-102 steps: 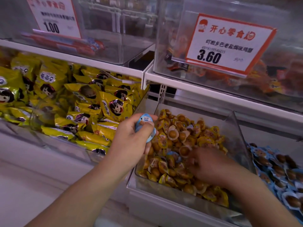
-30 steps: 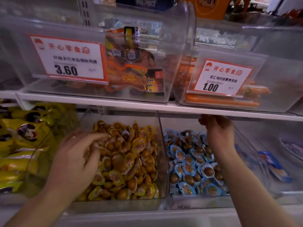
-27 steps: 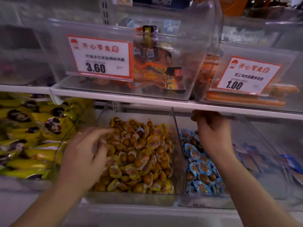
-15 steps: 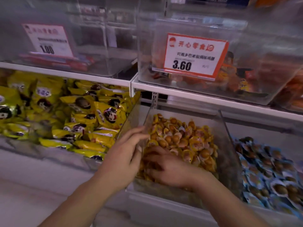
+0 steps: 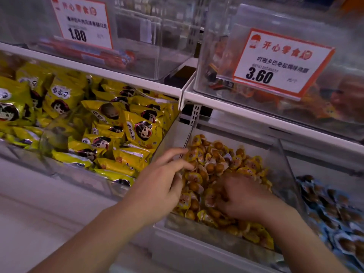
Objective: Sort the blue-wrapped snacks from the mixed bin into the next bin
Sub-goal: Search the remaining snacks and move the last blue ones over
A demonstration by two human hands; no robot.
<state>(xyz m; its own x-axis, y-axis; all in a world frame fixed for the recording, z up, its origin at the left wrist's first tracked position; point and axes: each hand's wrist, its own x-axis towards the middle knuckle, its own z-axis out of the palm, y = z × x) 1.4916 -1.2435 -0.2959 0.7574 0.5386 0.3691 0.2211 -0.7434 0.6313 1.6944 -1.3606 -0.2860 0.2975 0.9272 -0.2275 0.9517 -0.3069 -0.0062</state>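
**Small, slick packs: pinch by the wrapper edge**

Both hands work in the mixed bin (image 5: 283, 174) at lower centre. The left hand (image 5: 159, 186) rests there with fingers loosely extended, its grip released. The right hand (image 5: 242, 200) digs among yellow packs; whether its grip holds anything I cannot tell. No blue-wrapped snacks show clearly in this pile; the blue snacks (image 5: 338, 209) fill the next bin (image 5: 291, 164), lower right. They look light, crinkly and slippery.

White lower shelf (image 5: 197, 259) | clear mixed bin (image 5: 285, 174) sits on it | yellow packets (image 5: 118, 134) left of bin | blue-wrapped snacks (image 5: 338, 213) right
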